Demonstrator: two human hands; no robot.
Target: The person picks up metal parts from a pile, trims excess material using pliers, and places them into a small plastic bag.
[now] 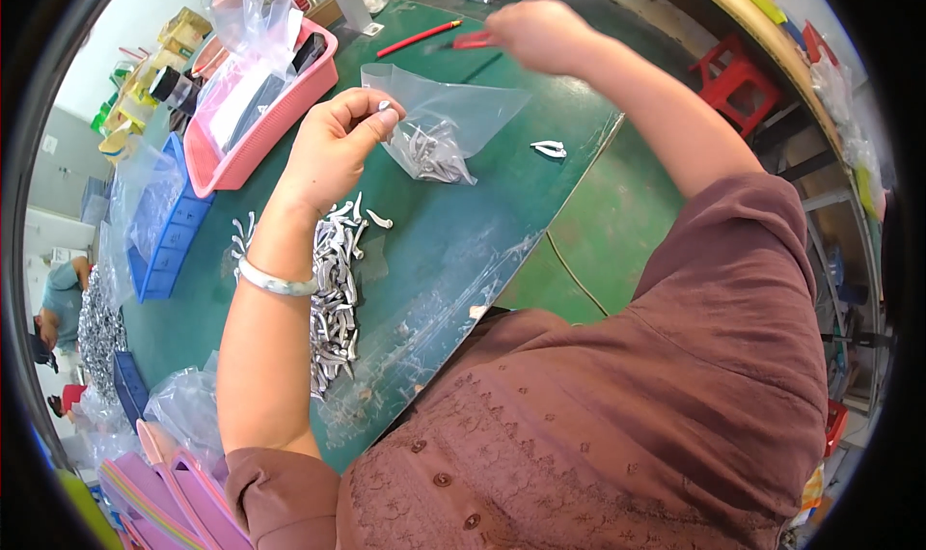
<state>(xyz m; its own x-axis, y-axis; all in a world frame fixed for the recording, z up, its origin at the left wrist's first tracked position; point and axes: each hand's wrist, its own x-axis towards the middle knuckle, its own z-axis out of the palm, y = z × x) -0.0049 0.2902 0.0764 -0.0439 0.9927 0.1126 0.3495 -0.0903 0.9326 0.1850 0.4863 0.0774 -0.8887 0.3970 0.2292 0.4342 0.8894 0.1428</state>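
Note:
My left hand (333,150) is closed in a pinch around a small silvery metal piece (384,106), most of it hidden by the fingers. Beyond the table's right part, my right hand (545,37) grips a red-handled tool (473,41); motion smears its dark tip, so its kind is unclear. A clear plastic bag (487,106) with several curved metal pieces (431,154) inside lies just right of my left hand. Partly behind my left forearm spreads a heap of similar curved metal pieces (335,289). A few more metal pieces (549,150) lie near the table's right edge.
A pink basket (207,154) with bags and papers stands left of my left hand, beside a blue bin (159,261). A thin red rod (417,39) lies at the far edge of the green table (434,251). Red stools (738,82) stand right; another person (63,299) sits far left.

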